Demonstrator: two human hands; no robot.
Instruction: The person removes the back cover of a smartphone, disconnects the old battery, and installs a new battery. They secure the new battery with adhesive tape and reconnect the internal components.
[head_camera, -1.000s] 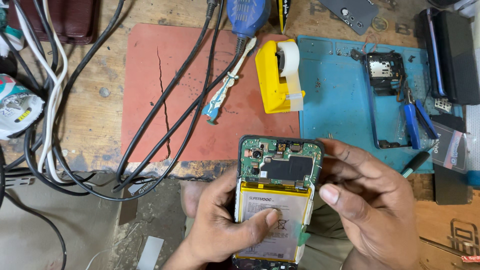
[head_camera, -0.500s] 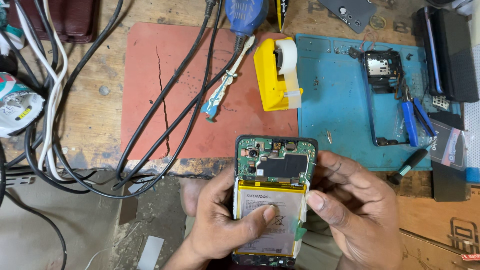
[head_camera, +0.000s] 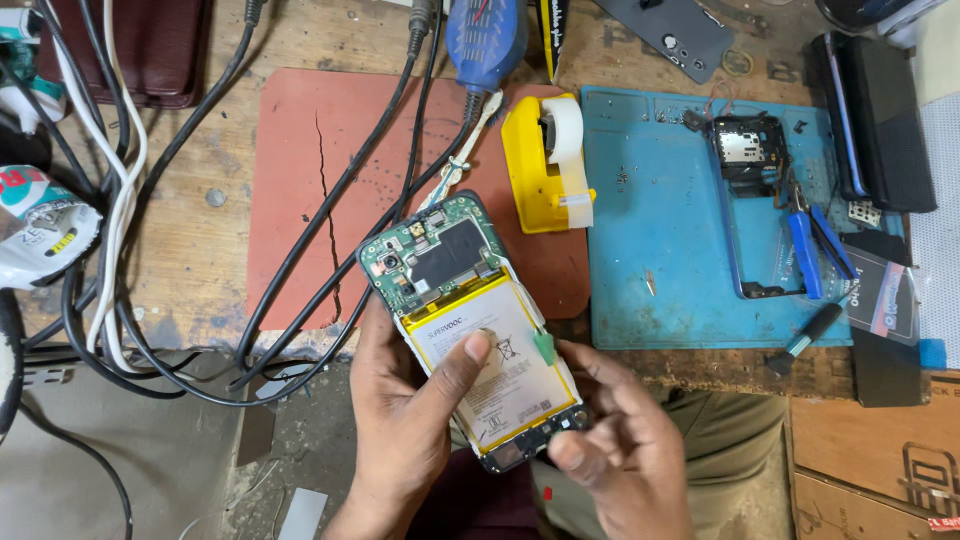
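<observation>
Nearest the camera, the left hand (head_camera: 410, 440) cradles an opened smartphone with its back cover removed (head_camera: 472, 330), fingers wrapped behind the body and the thumb laid flat on the white, yellow-edged rectangular battery (head_camera: 495, 368). The right hand (head_camera: 620, 455) meets the phone's lower corner; its fingers are curled together and pinch the bottom edge, with the index finger extending toward a small green pull tab (head_camera: 543, 346) at the battery's right side. The phone is tilted, its top end pointing up and left, and is held above the near edge of the wooden workbench (head_camera: 200, 230). The green circuit board with a black shield (head_camera: 430, 250) occupies the phone's upper part.

Beyond the phone lies a cracked reddish rubber mat (head_camera: 300, 170), crossed by several black cables (head_camera: 330, 210). Just right of it stands a yellow tape dispenser holding a white roll (head_camera: 548, 160). Farther right, a blue silicone work mat (head_camera: 660, 250) carries a bare phone frame (head_camera: 760, 200) and blue-handled cutters (head_camera: 805, 250). At the far edge rests a blue tool body (head_camera: 485, 40).
</observation>
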